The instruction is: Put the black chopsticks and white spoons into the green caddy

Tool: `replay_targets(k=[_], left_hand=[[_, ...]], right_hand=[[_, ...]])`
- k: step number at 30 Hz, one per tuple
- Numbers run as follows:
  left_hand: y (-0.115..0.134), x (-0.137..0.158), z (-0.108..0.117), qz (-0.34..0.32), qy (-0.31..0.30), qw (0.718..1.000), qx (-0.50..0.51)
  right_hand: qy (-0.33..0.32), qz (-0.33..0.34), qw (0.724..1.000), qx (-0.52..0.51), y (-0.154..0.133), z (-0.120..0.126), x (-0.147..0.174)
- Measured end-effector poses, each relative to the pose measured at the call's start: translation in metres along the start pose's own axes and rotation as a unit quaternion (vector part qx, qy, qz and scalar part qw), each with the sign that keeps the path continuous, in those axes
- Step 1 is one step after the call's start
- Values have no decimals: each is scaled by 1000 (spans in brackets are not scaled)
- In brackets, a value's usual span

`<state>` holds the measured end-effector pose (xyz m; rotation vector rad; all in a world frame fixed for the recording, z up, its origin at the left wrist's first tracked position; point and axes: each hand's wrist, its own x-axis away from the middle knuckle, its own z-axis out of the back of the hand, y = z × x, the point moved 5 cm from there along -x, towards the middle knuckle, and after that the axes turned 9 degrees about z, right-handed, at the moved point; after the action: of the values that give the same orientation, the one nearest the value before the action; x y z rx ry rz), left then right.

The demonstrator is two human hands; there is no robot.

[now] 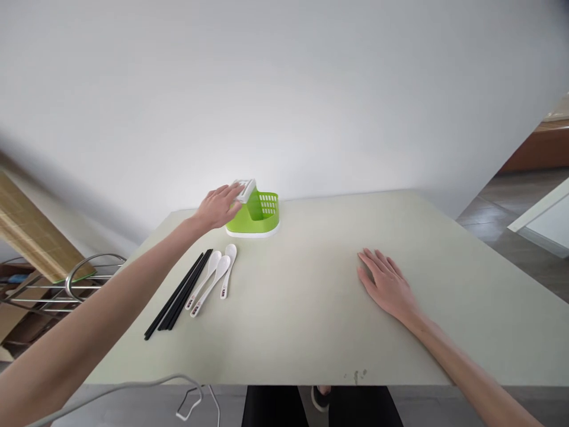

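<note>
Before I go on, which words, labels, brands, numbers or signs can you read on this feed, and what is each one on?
No text can be read.
Three white spoons: small dark marks near the handle ends, too small to make out.
White top of the green caddy: greyish markings, partly covered by the left hand; I cannot tell whether they are print or slots.

Table (306, 308): pale green top, few dark marks (356, 376) at near edge. On it: green basket with white base (240, 222), upright, far edge, left of center. Black chopsticks (186, 290) in front, lying diagonally, near left edge. Three white spoons (222, 264) just right of those, bowls toward far edge. Right hand (387, 287) palm down, right half, fingers extended.
</note>
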<state>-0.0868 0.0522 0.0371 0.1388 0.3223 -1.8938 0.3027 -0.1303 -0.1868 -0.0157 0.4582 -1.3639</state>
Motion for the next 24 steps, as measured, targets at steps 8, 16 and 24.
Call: replay_targets(k=[8, 16, 24], left_hand=[[-77, 31, -3, 67, -7, 997, -32], [-107, 54, 0, 124, 11, 992, -24], [-38, 150, 5, 51, 193, 978, 52]], right_hand=[[-4, -3, 1000, 10, 3, -4, 1], [-9, -5, 1000, 14, 4, -7, 0], [3, 0, 1000, 16, 6, -9, 0]])
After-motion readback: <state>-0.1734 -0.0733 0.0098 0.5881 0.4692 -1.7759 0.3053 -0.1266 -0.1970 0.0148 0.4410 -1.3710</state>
